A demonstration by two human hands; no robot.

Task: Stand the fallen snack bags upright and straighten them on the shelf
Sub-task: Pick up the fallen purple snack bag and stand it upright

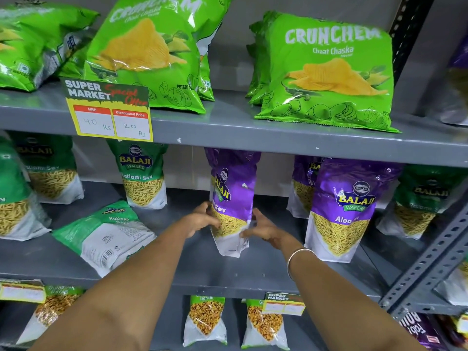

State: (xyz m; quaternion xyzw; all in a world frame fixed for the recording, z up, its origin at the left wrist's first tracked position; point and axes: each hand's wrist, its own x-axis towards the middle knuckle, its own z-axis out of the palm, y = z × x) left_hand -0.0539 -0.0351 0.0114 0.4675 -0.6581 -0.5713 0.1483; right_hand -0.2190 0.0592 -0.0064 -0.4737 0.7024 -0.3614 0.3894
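A purple Balaji Aloo Sev bag (pixel 231 196) stands upright in the middle of the grey middle shelf (pixel 253 272), turned slightly to the left. My left hand (pixel 202 219) grips its left edge and my right hand (pixel 260 228) grips its right edge, low on the bag. To the left, a green Ratlami Sev bag (pixel 103 236) lies flat on its front, back label up. Another purple Aloo Sev bag (pixel 347 211) stands upright to the right, with one more purple bag (pixel 302 183) behind it.
Green Ratlami Sev bags (pixel 143 176) stand at the back left and far right of the middle shelf. Green Crunchem chip bags (pixel 326 74) lean on the top shelf above a yellow price tag (pixel 109 112). Small Garam bags (pixel 205 320) stand below. A perforated steel upright (pixel 425 262) frames the right.
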